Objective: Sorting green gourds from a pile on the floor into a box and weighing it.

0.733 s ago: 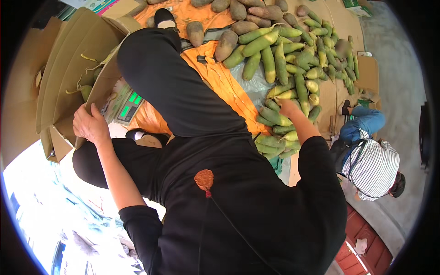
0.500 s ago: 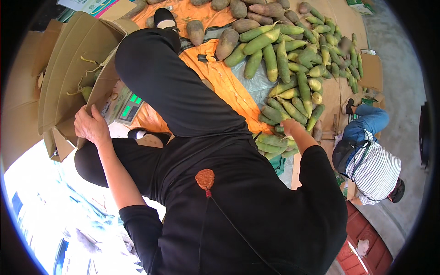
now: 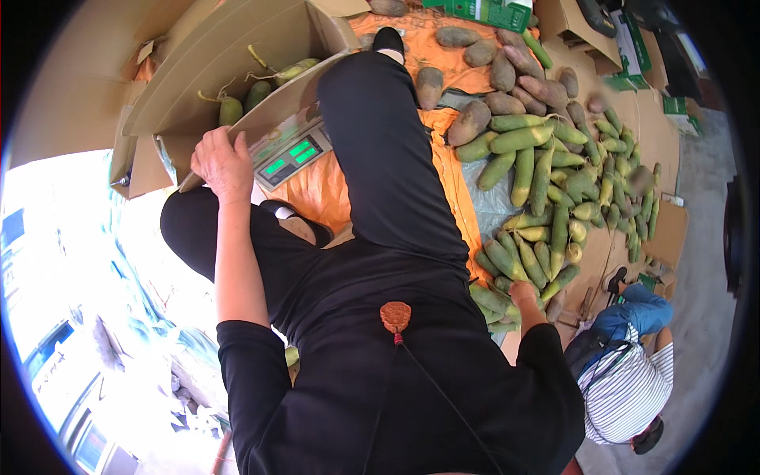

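Observation:
My left hand grips the near rim of a large open cardboard box, its fingers bent over the edge. Inside the box lie a few green radishes with thin stems. On the right, my right hand is down at the near end of a heap of green radishes. Its fingers look curled round one of them, though the fingertips are partly hidden. Just beyond my left hand, partly behind the box wall, stands a digital scale with lit green displays.
Brownish, soil-covered roots lie on an orange sheet beyond my legs. Green printed cartons stand at the far side. Another person in a striped top bends down at the right. My black-clad knees rise between box and heap.
My view has swung, so the whole scene sits further right and mostly lower in the picture. My left hand stays on the box rim and my right hand at the heap.

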Available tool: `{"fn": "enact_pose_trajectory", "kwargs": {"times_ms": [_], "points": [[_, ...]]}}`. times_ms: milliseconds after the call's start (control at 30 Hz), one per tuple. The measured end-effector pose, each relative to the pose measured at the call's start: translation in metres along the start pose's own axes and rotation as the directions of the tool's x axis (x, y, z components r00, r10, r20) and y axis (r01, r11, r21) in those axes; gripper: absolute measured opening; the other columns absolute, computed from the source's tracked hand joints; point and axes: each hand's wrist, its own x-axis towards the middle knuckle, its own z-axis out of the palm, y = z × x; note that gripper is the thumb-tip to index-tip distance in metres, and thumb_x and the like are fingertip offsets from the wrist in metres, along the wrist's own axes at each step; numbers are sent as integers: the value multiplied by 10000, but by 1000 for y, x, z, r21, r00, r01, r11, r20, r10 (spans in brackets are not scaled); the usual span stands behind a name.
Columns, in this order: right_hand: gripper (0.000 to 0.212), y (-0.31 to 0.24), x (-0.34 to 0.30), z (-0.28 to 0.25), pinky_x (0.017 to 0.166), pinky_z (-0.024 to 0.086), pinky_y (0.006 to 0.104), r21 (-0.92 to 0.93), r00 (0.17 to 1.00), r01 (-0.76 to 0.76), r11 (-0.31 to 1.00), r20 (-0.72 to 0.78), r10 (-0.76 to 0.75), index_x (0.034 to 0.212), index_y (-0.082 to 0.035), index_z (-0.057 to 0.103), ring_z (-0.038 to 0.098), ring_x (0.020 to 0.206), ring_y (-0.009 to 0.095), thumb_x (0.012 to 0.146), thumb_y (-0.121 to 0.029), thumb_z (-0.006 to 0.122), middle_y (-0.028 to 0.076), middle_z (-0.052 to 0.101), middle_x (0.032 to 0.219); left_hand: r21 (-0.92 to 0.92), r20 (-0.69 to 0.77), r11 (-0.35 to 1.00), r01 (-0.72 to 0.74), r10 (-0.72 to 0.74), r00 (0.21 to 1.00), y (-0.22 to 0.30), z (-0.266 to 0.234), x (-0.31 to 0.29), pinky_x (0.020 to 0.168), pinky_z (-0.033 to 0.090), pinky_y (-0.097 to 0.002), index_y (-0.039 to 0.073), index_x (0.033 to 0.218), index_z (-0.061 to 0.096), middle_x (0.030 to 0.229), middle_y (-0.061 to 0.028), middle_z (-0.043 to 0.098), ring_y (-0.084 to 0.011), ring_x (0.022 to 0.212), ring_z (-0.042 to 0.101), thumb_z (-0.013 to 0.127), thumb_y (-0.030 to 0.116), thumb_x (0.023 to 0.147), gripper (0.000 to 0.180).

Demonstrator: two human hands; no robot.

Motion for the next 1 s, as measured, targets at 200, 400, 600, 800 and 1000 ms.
{"fn": "enact_pose_trajectory", "kwargs": {"times_ms": [200,400,600,800,1000], "points": [[316,15,28,-44,760,491,375,474,975,163,866,-213,-67,796,-12,559,644,797,249,912,-233,365,99,688,739,-45,5,999,-2,2,1000,-2,-2,1,904,348,-437,113,966,590,948,-58,570,-269,972,521,666,248,785,239],[283,-40,-2,-169,648,504,426,865,999,-22,502,32,-12,772,-75,518,623,814,206,922,-295,422,74,655,772,-68,-18,998,8,-10,1000,-2,-4,1,920,336,-422,114,957,593,952,-44,571,-241,983,518,682,249,759,256],[313,-111,-42,-274,729,488,416,949,960,261,180,-234,-155,783,-105,513,584,970,209,950,-364,457,38,611,838,-131,-24,991,5,-8,1000,-4,-5,1,910,340,-426,96,973,586,951,-60,568,-263,988,517,670,243,771,263],[306,-177,-86,-407,865,479,392,699,669,712,-72,-705,-235,746,-58,485,551,1122,259,980,-253,449,148,621,1094,-162,-54,987,3,-12,998,-4,-8,0,921,330,-430,107,957,585,951,-57,560,-253,989,507,689,222,745,263],[259,-253,-160,-521,833,487,410,447,262,807,-386,-857,-445,770,-52,446,499,1197,298,984,-191,404,95,579,888,-212,-65,977,13,-27,998,-4,-8,-3,948,322,-419,110,996,573,1001,-54,566,-253,1016,508,704,184,724,310]]}}
